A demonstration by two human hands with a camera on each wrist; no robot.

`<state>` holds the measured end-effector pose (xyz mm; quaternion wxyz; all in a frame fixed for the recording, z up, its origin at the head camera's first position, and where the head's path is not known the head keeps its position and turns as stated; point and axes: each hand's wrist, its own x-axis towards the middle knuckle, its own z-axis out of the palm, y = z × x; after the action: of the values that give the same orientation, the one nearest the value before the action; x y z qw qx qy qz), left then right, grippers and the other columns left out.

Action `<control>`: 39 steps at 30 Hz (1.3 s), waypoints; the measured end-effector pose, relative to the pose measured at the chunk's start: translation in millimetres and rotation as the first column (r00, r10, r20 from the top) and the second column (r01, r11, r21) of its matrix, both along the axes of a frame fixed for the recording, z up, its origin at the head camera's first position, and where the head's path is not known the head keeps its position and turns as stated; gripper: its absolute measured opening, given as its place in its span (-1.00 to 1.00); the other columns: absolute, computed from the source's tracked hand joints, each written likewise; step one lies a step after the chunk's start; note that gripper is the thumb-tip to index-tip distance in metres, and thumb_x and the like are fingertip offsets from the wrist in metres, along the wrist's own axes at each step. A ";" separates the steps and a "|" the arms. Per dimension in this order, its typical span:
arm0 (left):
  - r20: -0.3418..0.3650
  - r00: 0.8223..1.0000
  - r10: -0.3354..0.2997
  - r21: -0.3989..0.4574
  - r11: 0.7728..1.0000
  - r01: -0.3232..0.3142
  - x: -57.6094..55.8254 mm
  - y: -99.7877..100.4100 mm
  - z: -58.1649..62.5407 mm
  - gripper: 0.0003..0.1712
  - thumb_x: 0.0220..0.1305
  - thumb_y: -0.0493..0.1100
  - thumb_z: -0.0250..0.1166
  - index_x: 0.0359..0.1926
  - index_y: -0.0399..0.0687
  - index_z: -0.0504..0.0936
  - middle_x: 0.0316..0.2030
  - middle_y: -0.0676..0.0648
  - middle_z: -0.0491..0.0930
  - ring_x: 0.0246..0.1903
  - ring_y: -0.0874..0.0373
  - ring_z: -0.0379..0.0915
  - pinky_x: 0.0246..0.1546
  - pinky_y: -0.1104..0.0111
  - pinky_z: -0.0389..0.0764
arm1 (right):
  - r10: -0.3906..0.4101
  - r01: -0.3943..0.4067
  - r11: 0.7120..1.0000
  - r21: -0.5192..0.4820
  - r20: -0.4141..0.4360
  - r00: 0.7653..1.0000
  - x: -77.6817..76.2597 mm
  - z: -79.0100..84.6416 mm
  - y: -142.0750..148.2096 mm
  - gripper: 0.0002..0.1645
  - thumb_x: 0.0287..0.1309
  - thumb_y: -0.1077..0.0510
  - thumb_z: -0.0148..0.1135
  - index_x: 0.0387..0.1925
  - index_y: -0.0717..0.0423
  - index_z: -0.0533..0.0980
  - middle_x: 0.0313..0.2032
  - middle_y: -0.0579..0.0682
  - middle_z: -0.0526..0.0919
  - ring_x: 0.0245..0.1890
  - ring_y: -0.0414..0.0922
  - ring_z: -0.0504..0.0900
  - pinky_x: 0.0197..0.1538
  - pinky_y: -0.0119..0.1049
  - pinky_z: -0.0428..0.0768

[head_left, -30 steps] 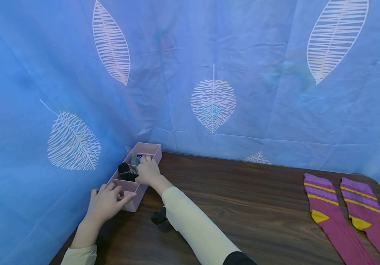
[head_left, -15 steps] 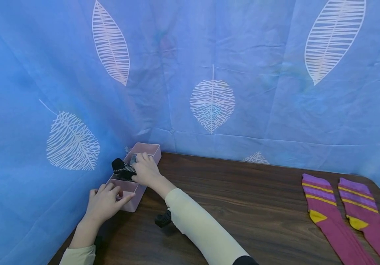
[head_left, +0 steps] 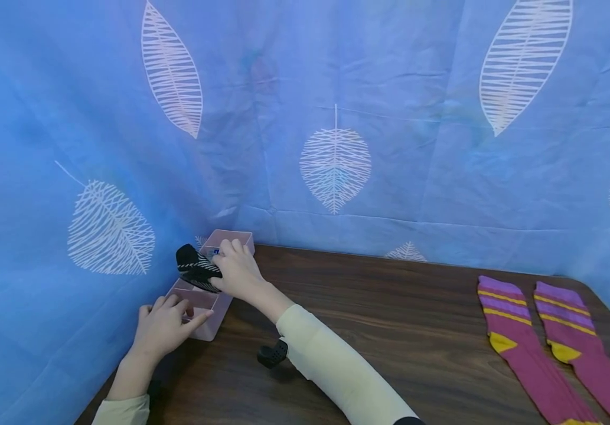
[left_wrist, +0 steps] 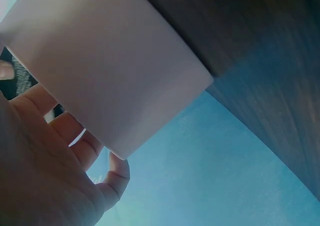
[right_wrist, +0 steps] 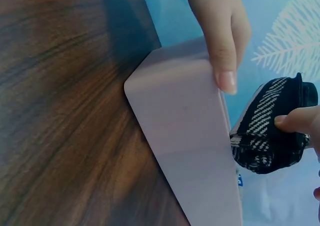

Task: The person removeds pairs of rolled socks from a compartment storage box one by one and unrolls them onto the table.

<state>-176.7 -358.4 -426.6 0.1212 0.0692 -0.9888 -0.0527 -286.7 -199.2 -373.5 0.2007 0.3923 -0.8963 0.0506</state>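
A long pink divided box (head_left: 221, 314) stands on the table by the cloth at the left. My left hand (head_left: 160, 330) holds its near end, thumb (right_wrist: 227, 78) on the right rim and fingers curled over the far rim in the left wrist view. Above a middle compartment my right hand (head_left: 238, 273) pinches a folded black sock (right_wrist: 265, 123) with white woven patterning. The sock (head_left: 194, 264) is tilted, its lower part at the box rim. Behind the right hand, a small item with a blue mark (head_left: 217, 252) shows in another compartment, mostly hidden.
Two maroon and purple striped socks with yellow heels, the left sock (head_left: 517, 336) and the right sock (head_left: 576, 336), lie flat at the table's right. A blue leaf-print cloth (head_left: 411, 177) hangs behind and along the left. Dark wooden tabletop (head_left: 358, 307) lies between box and socks.
My right hand has lifted the black sock up and to the left, partly out of its compartment. The left hand stays on the box's near end. The head view has shifted slightly.
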 end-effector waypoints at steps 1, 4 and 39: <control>0.001 1.000 0.000 0.001 1.000 0.000 -0.2 0.1 0.2 -0.24 0.13 0.60 0.01 -0.41 0.05 0.66 -0.30 -0.10 0.57 -0.14 -0.13 0.39 -0.04 -0.24 0.24 | 0.001 -0.001 1.000 -0.009 0.001 1.000 1.3 0.7 2.9 -0.57 0.20 -0.27 0.22 0.01 -0.22 0.62 -0.18 -0.18 0.33 -0.19 -0.19 0.20 -0.19 -0.39 0.19; -0.004 1.000 -0.010 0.002 1.000 0.010 -0.9 0.8 1.1 -0.25 0.13 0.60 0.01 -0.43 0.06 0.65 -0.31 -0.09 0.57 -0.15 -0.12 0.39 -0.04 -0.24 0.23 | 0.011 -0.011 0.999 -0.041 0.001 1.000 5.6 2.4 12.6 -0.57 0.19 -0.26 0.24 0.01 -0.20 0.62 -0.19 -0.17 0.33 -0.19 -0.19 0.19 -0.16 -0.39 0.20; 0.016 0.999 -0.029 0.035 0.999 0.028 2.1 -1.4 2.3 -0.26 0.14 0.60 0.00 -0.41 0.06 0.61 -0.37 -0.05 0.50 -0.18 -0.08 0.34 -0.03 -0.28 0.18 | 0.028 -0.037 0.990 -0.137 -0.073 0.997 21.6 -11.1 157.4 -0.73 0.04 -0.01 0.43 -0.20 -0.05 0.65 -0.34 -0.09 0.19 -0.28 -0.13 0.09 -0.21 -0.27 0.05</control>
<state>-174.6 -359.8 -424.3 0.1110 0.0577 -0.9896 -0.0712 -265.1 -41.8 -384.7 0.2582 0.3934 -0.8764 0.1021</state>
